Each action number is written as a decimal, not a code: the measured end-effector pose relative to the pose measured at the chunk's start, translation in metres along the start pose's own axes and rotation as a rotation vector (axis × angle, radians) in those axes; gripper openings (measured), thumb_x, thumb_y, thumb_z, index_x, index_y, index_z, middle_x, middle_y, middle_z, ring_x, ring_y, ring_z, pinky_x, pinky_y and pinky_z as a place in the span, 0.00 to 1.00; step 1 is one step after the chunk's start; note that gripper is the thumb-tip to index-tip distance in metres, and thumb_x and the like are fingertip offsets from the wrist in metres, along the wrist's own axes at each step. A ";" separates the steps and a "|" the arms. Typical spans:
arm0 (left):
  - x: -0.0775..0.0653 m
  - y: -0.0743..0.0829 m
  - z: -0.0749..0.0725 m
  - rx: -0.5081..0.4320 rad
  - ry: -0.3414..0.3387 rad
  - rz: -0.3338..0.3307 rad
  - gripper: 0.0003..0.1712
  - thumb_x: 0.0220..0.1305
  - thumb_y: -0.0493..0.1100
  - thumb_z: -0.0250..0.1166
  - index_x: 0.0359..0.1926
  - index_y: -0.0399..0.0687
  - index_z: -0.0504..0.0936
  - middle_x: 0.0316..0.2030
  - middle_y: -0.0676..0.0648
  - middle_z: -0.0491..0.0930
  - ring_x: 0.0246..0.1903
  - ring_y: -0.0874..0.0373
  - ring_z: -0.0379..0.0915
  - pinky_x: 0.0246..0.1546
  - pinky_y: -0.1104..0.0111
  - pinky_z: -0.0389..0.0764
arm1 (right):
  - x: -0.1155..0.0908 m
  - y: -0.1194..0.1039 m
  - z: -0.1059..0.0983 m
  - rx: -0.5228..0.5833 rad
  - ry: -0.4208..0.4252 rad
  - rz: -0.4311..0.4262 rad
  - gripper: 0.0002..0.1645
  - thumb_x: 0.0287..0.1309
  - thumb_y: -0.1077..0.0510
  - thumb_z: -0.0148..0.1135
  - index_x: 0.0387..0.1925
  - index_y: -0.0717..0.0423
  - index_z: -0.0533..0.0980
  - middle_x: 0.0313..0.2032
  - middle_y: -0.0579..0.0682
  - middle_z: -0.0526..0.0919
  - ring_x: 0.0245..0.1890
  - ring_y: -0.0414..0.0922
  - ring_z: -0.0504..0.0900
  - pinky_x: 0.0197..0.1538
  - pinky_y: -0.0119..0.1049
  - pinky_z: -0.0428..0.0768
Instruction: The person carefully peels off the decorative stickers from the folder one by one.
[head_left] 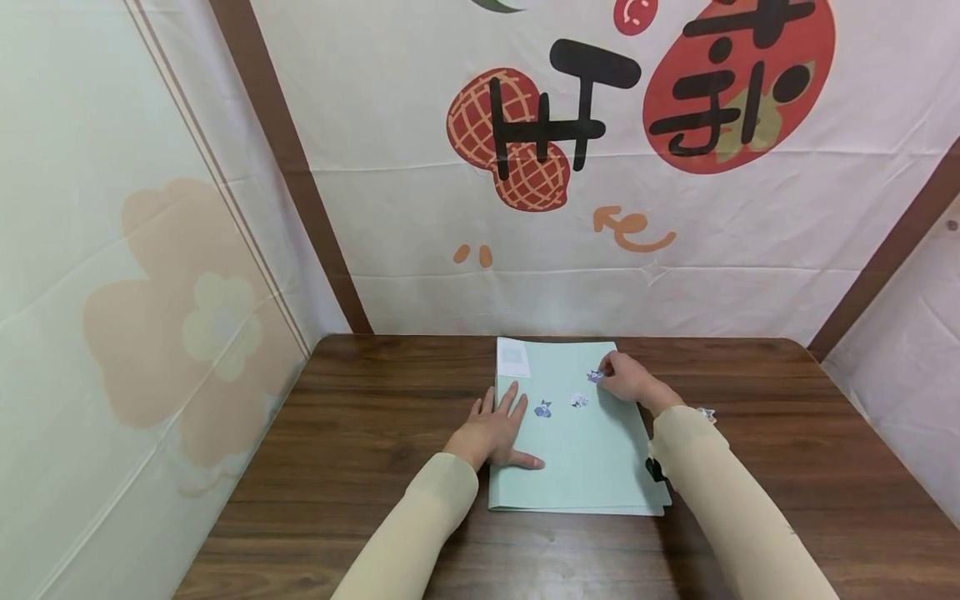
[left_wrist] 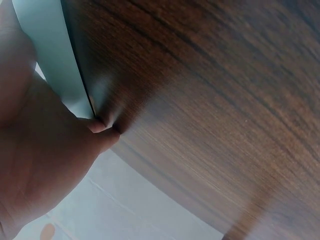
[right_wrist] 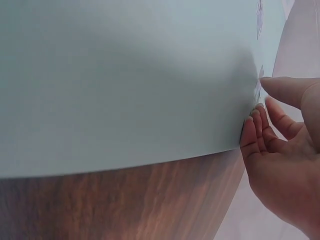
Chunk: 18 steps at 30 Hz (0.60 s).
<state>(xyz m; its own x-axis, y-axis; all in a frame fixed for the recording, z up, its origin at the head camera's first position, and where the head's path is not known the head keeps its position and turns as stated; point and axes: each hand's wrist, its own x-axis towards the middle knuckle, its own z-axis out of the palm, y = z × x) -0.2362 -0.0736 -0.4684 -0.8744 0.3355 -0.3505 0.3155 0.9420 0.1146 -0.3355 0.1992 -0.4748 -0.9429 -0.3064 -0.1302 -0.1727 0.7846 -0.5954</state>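
Note:
A pale green folder point(head_left: 585, 467) lies on the wooden table, with a white label point(head_left: 513, 357) at its upper left corner. Two small purple-and-white cartoon stickers, a left one point(head_left: 543, 408) and a middle one point(head_left: 579, 400), are on its cover. My left hand point(head_left: 491, 435) rests with spread fingers across the folder's left edge, thumb over the cover. Near the upper right edge, my right hand point(head_left: 627, 379) pinches a third purple sticker point(head_left: 595, 376) against the cover. In the right wrist view the thumb point(right_wrist: 287, 90) is at that sticker, the other fingers bent near the folder's edge.
Another small sticker point(head_left: 706, 413) shows on the table just beyond the right sleeve point(head_left: 697, 450). A black object point(head_left: 655, 470) is at the underside of the right wrist. Behind the table point(head_left: 375, 433) hangs a white printed cloth point(head_left: 405, 208).

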 end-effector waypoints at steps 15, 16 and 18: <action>0.001 0.001 0.001 0.004 -0.012 0.001 0.66 0.57 0.80 0.61 0.83 0.52 0.45 0.83 0.47 0.33 0.80 0.36 0.32 0.77 0.46 0.46 | 0.000 0.001 0.001 0.018 -0.015 0.033 0.16 0.70 0.62 0.57 0.53 0.71 0.71 0.47 0.62 0.76 0.45 0.54 0.74 0.51 0.48 0.77; 0.001 0.001 0.001 0.001 -0.012 0.001 0.66 0.57 0.80 0.62 0.83 0.52 0.45 0.83 0.46 0.33 0.80 0.36 0.32 0.77 0.46 0.46 | 0.000 0.000 0.001 0.019 -0.017 0.033 0.16 0.71 0.62 0.57 0.52 0.71 0.71 0.47 0.62 0.76 0.45 0.54 0.74 0.50 0.48 0.77; 0.000 0.001 0.001 -0.004 -0.011 0.001 0.66 0.57 0.80 0.62 0.83 0.52 0.45 0.83 0.46 0.33 0.80 0.36 0.32 0.77 0.46 0.46 | 0.001 0.000 0.001 0.019 -0.017 0.037 0.16 0.71 0.61 0.57 0.52 0.70 0.71 0.47 0.61 0.76 0.45 0.53 0.74 0.50 0.48 0.77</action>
<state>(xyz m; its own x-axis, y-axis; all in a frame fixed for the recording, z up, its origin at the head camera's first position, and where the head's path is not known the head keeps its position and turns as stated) -0.2359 -0.0726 -0.4691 -0.8701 0.3366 -0.3601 0.3152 0.9416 0.1183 -0.3359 0.1985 -0.4756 -0.9434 -0.2871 -0.1659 -0.1324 0.7849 -0.6053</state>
